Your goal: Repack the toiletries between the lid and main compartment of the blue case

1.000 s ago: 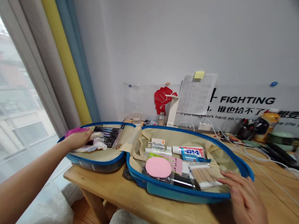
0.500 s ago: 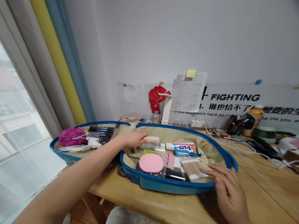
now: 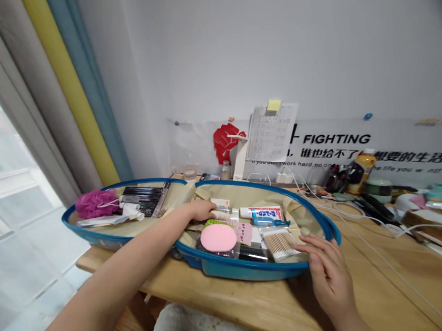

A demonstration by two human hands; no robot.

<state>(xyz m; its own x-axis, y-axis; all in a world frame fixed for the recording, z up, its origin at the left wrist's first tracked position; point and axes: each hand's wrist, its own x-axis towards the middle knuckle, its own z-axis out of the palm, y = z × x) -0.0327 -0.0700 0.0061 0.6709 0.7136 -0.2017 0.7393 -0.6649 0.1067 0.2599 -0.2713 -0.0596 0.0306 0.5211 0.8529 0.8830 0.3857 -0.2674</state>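
Open blue-rimmed travel case on wooden desk. Your hands well apart: left hand inside case at small bottles, grip unclear; right hand open by front rim, near cotton-swab pack. Pink loofah in case's left half. White cables across desk; slogan banner on wall; curtains at window, left.

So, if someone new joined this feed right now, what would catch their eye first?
The open blue-rimmed travel case fills the middle of the wooden desk, with a magenta bath puff in its left half and a round pink sponge in its right half. The left hand reaches into that right half, while the right hand is at its front rim. Behind, a red fist cutout stands out against the wall.
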